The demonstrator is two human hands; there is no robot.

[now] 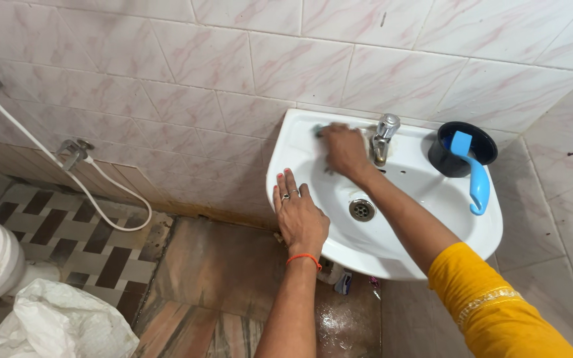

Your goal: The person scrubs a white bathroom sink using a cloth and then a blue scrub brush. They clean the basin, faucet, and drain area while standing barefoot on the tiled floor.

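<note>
We are pressing the right hand [344, 150], closed on a scrubber [319, 130] (mostly hidden, probably soft, best held over its top), at far sink [432, 255] rim | left hand [300, 219] is resting flat, open, on near-left rim | tap [384, 136] just right.

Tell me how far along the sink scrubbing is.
Done: hard to judge; the basin around the drain looks white, with a few dark specks near the tap. In hand: the right hand presses a scrubber, mostly hidden, on the back ledge, while the left hand rests flat on the front rim. Left: the right side, where a black cup with a blue brush stands.
</note>
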